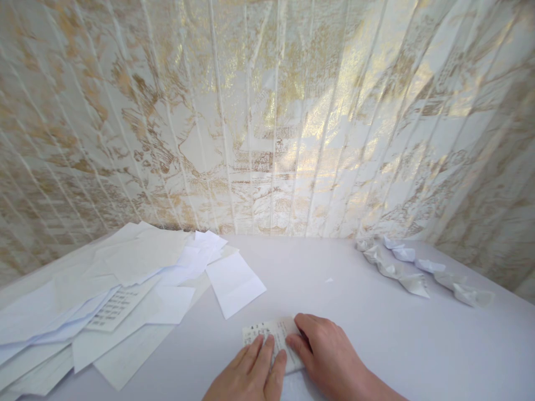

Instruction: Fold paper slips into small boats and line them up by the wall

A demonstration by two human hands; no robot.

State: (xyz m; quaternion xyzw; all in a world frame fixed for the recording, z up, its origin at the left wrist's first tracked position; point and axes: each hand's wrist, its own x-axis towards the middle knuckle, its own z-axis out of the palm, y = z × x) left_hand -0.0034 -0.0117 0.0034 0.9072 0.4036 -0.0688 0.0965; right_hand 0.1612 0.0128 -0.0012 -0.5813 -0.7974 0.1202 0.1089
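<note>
A small folded sheet of printed paper (267, 333) lies on the white table (326, 289) near the front edge. My left hand (251, 373) rests flat on its near left part, fingers stretched out. My right hand (326, 351) presses on its right side, fingers curled down onto the paper's edge. Part of the sheet is hidden under both hands.
A loose heap of white sheets (104, 295) covers the left of the table, one folded sheet (234, 284) lying apart. Several folded paper shapes (413, 270) sit in a row at the back right. A gold-patterned curtain (267, 122) hangs behind.
</note>
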